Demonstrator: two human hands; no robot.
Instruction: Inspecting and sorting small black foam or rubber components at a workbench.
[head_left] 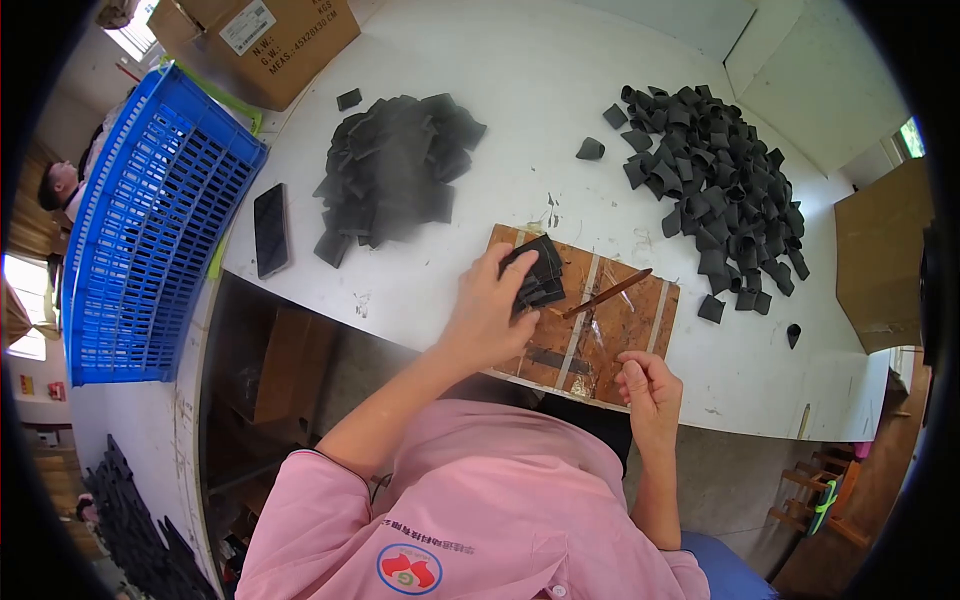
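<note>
My left hand (488,308) is closed around a small stack of black fabric-like pieces (543,268) at the upper left of a worn brown board (640,330). The pieces are fanned, with their edges overlapping. Near the board's lower right corner is my right hand (652,392), its fingers curled in; what they hold, if anything, is hidden. A thin dark brown stick (612,293) lies slantwise across the board between my hands. Pale strips cross the board, and a short dark strip (556,360) lies near its front edge.
Flat black pieces form a heap (390,170) at the left of the white table (540,110). Rolled black pieces are piled (725,180) at the right. A phone (270,230), a blue basket (160,230) and a cardboard box (265,50) are on the left; another box (885,255) stands right.
</note>
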